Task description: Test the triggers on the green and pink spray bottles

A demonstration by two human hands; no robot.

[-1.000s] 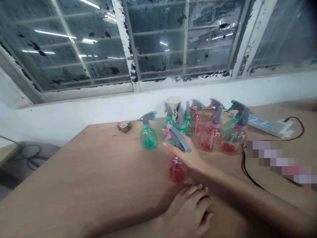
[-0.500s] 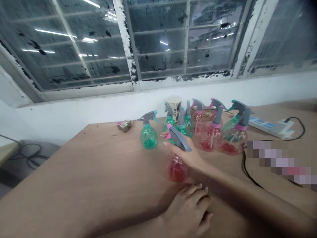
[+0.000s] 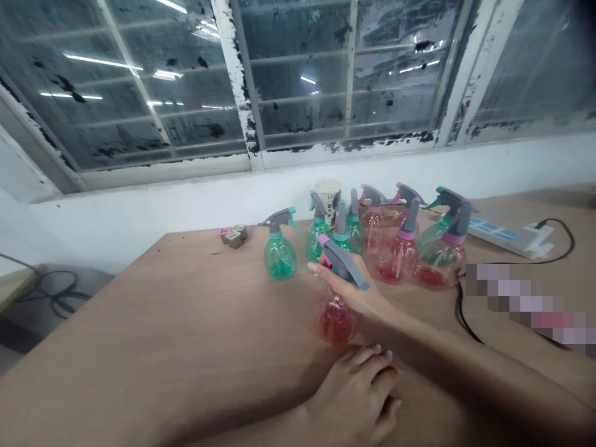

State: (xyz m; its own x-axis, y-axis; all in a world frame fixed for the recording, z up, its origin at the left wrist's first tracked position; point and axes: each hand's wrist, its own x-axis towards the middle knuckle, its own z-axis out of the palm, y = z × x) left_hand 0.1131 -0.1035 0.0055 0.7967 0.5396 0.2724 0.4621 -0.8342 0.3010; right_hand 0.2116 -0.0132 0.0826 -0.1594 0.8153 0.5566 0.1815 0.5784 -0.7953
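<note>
My right hand (image 3: 351, 290) is wrapped around the neck of a spray bottle (image 3: 336, 320) with a clear pinkish body, red liquid low inside, and a grey and pink trigger head. The bottle leans a little; whether its base touches the table I cannot tell. My fingers hide the collar and part of the trigger. Nearer to me, my left hand (image 3: 354, 388) rests on the table, palm down, its fingers loosely bent and a little apart, holding nothing. Left of the held bottle stands a green spray bottle (image 3: 280, 257).
Behind my right hand stand several green spray bottles (image 3: 318, 239) and pink spray bottles (image 3: 395, 261). A paper cup (image 3: 328, 195) is by the wall. Small blocks (image 3: 233, 236) lie at the back left. A power strip (image 3: 510, 237) with a black cable lies right, near a pixelated patch.
My right hand and the held spray bottle have shifted slightly to the right, and the bottle's head has tipped a little. My left hand has stayed in place.
</note>
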